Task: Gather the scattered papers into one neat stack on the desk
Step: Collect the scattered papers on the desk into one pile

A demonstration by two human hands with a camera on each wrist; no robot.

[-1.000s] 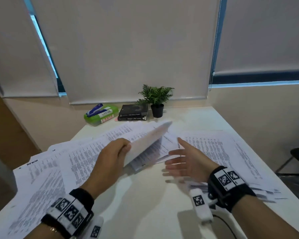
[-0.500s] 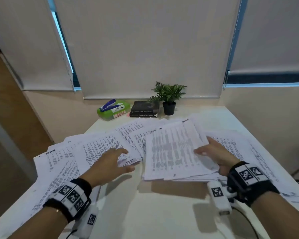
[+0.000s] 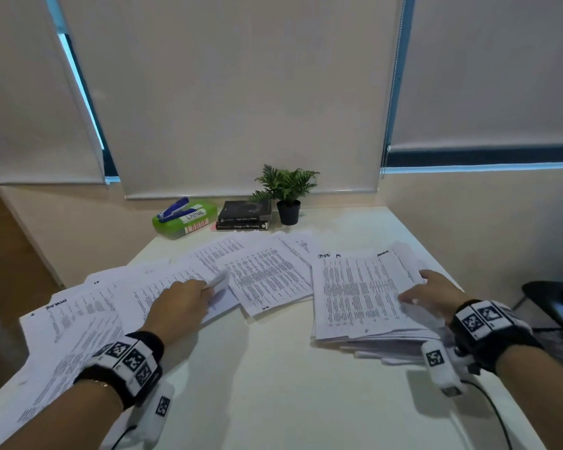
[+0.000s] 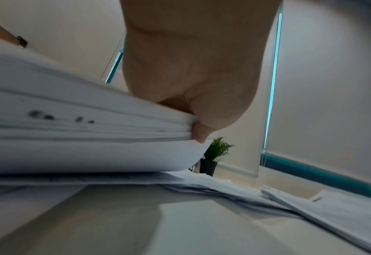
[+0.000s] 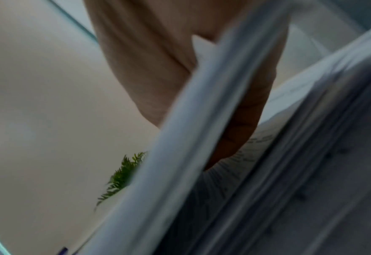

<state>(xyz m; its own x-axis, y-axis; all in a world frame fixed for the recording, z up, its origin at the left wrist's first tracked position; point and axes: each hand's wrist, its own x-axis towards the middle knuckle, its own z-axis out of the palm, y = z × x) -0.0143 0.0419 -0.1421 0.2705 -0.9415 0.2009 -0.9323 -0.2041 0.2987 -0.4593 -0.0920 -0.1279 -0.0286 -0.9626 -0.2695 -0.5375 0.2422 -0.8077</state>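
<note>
Printed white papers cover the white desk [image 3: 273,378]. A thick gathered stack [image 3: 361,297] lies at the right. My right hand [image 3: 426,293] grips its right edge, thumb on top and fingers [image 5: 241,131] under the upper sheets. Loose papers [image 3: 267,274] fan out across the middle and left. My left hand [image 3: 182,303] pinches the corner of a bundle of sheets [image 4: 81,124] and lifts it, thumb [image 4: 200,132] below the edge.
At the back edge stand a green box [image 3: 184,219] with a blue stapler on it, two dark books [image 3: 244,216] and a small potted plant [image 3: 286,193]. A dark chair [image 3: 553,303] sits off the desk's right side. Bare desk lies in front between my wrists.
The stack under my right hand has slid to the right, away from the middle papers. My left hand has taken a corner of the left sheets and raised it.
</note>
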